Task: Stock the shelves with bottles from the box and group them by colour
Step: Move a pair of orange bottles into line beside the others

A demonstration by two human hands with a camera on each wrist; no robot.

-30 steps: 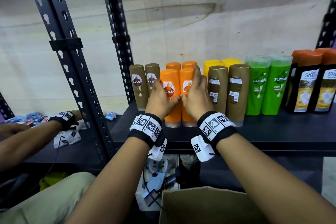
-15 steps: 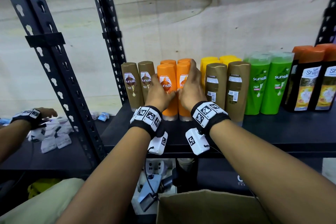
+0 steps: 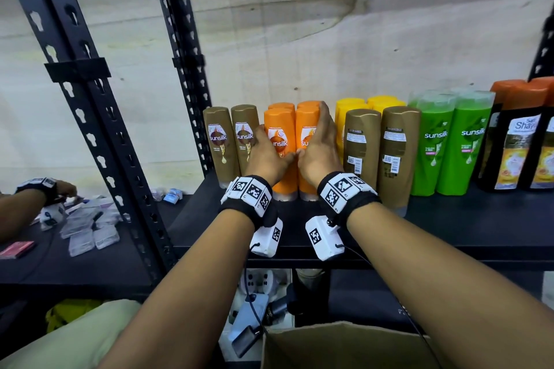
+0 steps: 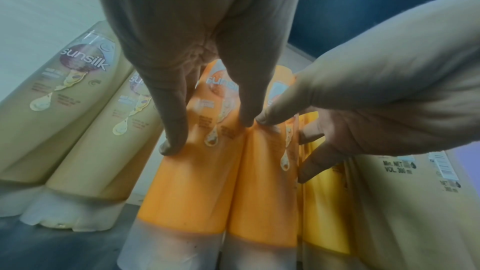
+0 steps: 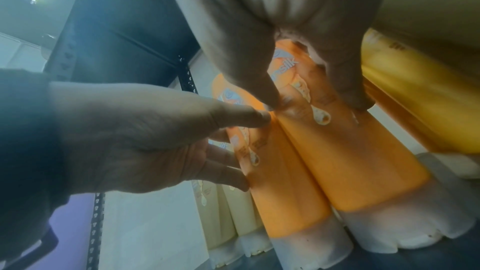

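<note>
I see my left hand (image 3: 265, 156) and right hand (image 3: 319, 148) wrapped around the two front orange bottles (image 3: 295, 156) standing on the black shelf (image 3: 449, 225), thumbs meeting between them. Brown bottles (image 3: 232, 144) stand just left, more brown bottles (image 3: 380, 153) and green bottles (image 3: 449, 144) to the right. A cardboard box (image 3: 344, 347) sits below.

The left hand (image 3: 267, 150) and right hand (image 3: 318, 147) are covering the labels of the two near orange bottles (image 3: 280, 156). Two more orange bottles behind are showing only their tops. The yellow bottles (image 3: 353, 105) are sitting half hidden behind brown bottles (image 3: 361, 147). The cardboard box (image 3: 344, 347) is running off the near edge.
</note>
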